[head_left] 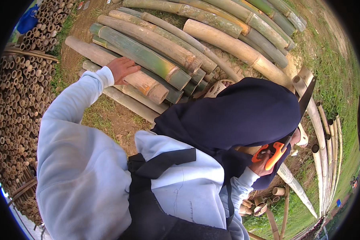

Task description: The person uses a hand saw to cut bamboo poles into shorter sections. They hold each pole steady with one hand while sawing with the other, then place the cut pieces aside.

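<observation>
The person's left hand (pixel 124 70), between ten and eleven o'clock in the view, lies palm down on a tan bamboo pole (pixel 151 86), loosely spread over its rounded top; the thumb's hold cannot be told. The right hand (pixel 263 165), near four o'clock, is wrapped round the orange handle of a saw (pixel 277 155), whose dark blade points toward two, beside the dark-clad leg (pixel 232 114) and apart from the tan pole.

This looks like a steadying or positioning step, with no cutting under way. Any move of the saw to that pole calls for swinging the blade clear of the leg while the left hand keeps the bamboo from rolling.

Counted, there are two hands, one saw and one pole under the palm. One green-and-yellow pole (pixel 142 56) lies just beyond it, toward eleven. Other ground poles overlap too much to count. About five slender poles (pixel 325 164) fan out between three and four; at nine, a stack of bamboo (pixel 18 108) shows too many ends to number.
</observation>
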A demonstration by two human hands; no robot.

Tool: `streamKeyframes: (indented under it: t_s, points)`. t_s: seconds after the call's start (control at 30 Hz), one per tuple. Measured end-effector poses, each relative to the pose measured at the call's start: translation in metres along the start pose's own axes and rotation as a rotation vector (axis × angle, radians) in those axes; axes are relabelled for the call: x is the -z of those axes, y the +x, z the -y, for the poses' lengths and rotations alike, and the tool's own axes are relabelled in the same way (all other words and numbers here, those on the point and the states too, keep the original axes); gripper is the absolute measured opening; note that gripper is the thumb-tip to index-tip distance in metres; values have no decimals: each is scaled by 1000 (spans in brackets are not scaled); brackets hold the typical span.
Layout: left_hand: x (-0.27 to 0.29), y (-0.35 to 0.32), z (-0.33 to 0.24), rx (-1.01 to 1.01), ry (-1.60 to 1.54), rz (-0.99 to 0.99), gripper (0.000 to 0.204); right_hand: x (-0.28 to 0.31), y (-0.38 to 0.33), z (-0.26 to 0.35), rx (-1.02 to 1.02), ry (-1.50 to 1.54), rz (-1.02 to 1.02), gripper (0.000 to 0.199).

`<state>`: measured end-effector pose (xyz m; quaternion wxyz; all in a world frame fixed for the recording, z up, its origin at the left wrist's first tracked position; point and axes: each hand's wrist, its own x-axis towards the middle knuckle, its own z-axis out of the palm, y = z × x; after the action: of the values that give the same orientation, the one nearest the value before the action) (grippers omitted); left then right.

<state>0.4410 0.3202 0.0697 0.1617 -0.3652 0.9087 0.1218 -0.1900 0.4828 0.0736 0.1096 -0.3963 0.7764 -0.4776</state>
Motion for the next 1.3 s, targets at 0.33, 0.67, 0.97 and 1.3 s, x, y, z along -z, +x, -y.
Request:
streamKeyframes:
  t_s: [0.33,0.67,0.97,1.3]
  points:
    - [-106,-23,-46,188,88,-102,80,-4,4,18,28,1,30,45]
    - [-101,-7,-66,319,-143,-137,73,9,-1,13,-127,77,-43,26]
    - [27,200,-107,-14,-445,-693,44,33,2,37,-254,235,-218,5]
    - [190,524,-263,-463,-229,-579,31,99,7,25,-273,162,-537,8]
